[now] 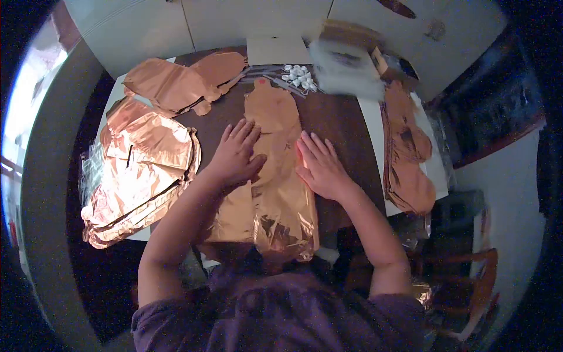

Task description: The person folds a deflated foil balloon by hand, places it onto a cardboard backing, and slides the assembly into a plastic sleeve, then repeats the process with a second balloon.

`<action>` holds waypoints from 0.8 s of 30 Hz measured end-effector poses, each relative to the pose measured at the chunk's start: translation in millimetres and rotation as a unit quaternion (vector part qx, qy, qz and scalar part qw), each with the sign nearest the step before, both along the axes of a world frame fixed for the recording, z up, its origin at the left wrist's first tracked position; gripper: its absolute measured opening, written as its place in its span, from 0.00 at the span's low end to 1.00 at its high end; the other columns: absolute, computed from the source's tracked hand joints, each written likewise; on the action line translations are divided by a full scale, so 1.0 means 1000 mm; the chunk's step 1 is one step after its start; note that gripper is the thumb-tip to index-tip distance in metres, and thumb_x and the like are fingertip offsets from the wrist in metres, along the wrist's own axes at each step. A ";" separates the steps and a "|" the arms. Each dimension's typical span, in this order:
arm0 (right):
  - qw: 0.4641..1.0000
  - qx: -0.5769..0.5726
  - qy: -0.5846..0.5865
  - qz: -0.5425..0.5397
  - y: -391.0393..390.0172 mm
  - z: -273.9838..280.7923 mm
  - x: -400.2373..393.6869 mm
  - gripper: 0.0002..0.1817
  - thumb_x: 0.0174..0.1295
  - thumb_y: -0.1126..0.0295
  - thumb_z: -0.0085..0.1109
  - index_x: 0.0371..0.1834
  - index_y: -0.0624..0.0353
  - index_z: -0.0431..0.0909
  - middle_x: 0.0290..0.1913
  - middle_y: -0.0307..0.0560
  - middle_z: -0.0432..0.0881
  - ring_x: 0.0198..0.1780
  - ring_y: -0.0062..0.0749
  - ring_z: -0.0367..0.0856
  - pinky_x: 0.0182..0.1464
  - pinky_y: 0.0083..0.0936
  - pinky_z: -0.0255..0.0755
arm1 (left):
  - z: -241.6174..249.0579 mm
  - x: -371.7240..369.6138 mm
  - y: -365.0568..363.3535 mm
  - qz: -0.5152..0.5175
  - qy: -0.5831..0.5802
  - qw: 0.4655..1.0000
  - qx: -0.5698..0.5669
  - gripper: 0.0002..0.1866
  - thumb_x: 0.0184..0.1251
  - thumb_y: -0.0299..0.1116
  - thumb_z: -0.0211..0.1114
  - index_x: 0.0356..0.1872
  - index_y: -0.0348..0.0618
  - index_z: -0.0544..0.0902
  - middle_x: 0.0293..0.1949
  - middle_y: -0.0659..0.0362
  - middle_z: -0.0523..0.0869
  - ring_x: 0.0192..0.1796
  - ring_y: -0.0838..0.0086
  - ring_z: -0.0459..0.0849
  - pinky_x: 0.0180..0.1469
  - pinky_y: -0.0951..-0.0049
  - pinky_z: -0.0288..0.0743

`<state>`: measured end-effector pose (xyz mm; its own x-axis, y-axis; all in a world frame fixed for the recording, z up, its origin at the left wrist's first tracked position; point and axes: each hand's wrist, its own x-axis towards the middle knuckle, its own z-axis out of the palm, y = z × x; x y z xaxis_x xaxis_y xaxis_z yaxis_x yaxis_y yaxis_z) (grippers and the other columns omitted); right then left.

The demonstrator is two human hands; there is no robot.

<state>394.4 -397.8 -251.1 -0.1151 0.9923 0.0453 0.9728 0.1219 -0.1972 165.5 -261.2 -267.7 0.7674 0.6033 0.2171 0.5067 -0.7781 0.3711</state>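
A flat, copper-coloured foil balloon (275, 158) lies lengthwise on the dark table in front of me, its narrow tab with a red spot pointing away. My left hand (237, 151) rests on its left side, palm down with the fingers stretched out. Along the right edge lies my right hand (321, 164), also flat, its fingertips and thumb at the foil's border. Folded foil (231, 214) shows under my left forearm. Toward my body, the balloon's near end is crinkled and shiny.
Shiny foil balloons (143, 158) are piled at the left, with more foil balloons (167, 82) behind them. Another stack (404, 152) lies at the right. White curled ribbon (299, 78) and thin grey strips (264, 71) sit at the back, near a blurred whitish packet (346, 67).
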 end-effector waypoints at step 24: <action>0.998 -0.036 -0.056 0.018 -0.028 0.007 -0.006 0.41 0.69 0.47 0.47 0.74 0.69 0.55 0.78 0.62 0.50 0.80 0.53 0.45 0.78 0.52 0.37 | -0.010 0.082 0.004 -0.187 -0.059 0.975 0.105 0.26 0.72 0.41 0.56 0.65 0.34 0.71 0.68 0.46 0.71 0.72 0.54 0.66 0.74 0.48 0.54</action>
